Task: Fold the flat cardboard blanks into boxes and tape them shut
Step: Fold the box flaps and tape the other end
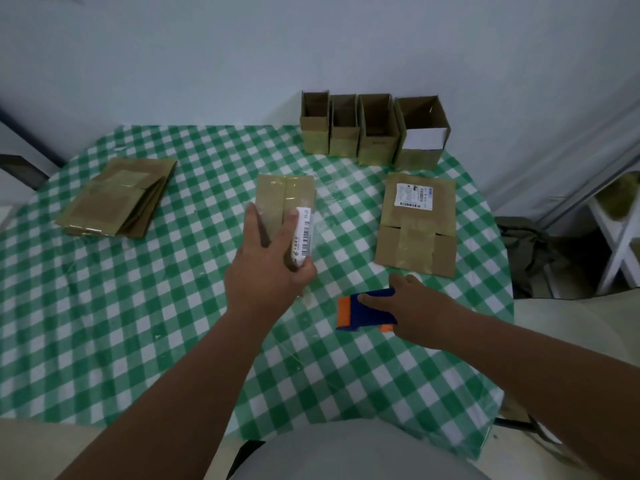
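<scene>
Box in your left hand, tape dispenser under your right, mid-worktop.

Worktop under green-and-white check cloth. Along its far edge, four open boxes stand upright in a row, touching side by side. Far left: stack of flat blanks. Right of centre: one flat blank with a shipping label, lying just beyond your right hand. Your left hand grips a folded cardboard box, taped along its seam, fingers curled round its near end and a white barcode label. Your right hand holds the blue-and-orange tape dispenser, which rests on the cloth, fingers wrapped over its top.
</scene>
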